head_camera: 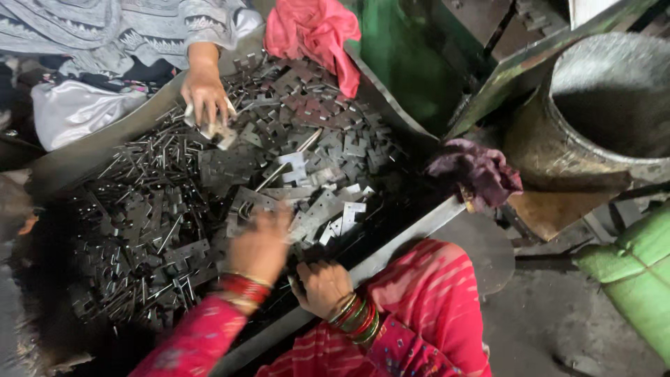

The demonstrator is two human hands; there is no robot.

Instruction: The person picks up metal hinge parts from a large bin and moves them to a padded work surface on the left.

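Hinge plates [321,209]: stiff, thin, sharp-edged, pinch by flat ends; left hand [259,246] blurred, grip unclear; right hand [322,286] curled on sm. piece, tray rim [419,227]

A wide metal tray [412,234] holds heaped dark hinge plates [209,174] and thin pins [143,150].

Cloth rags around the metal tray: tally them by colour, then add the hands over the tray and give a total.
Pink rag: 1
Purple rag: 1
The wearer's hands, left hand and right hand: 2
Other person's hand: 1
Total: 5
The hinge plates and pins in the metal tray are too many and too heaped to count.
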